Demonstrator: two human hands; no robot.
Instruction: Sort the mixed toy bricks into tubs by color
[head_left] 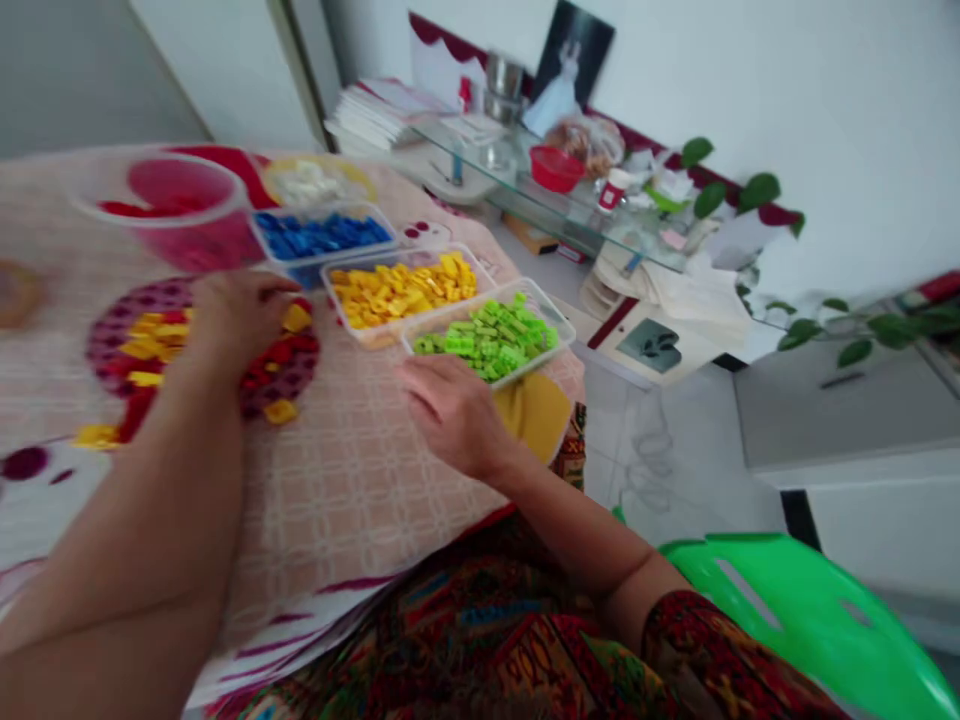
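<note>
- Clearly, the left hand [244,310] is the nearer one to the round mat [111,328]: it reaches over it, fingers bent down.
- On the mat, yellow bricks [154,338] lie mostly left of those fingers, red bricks [281,352] to their right; blur hides any long axis.
- Left fingertips are hidden, so their grip I cannot tell.
- Well right of the mat, the right hand [461,415] rests loosely curled beside the box of green bricks [499,335]; whether it pinches anything I cannot tell.
- The mat sits on a cloth-covered bench [337,470]; beyond it stands a pink bucket [191,235].
- Farther off to the mat's right: a glass shelf [581,218] and a green chair [795,600].
</note>
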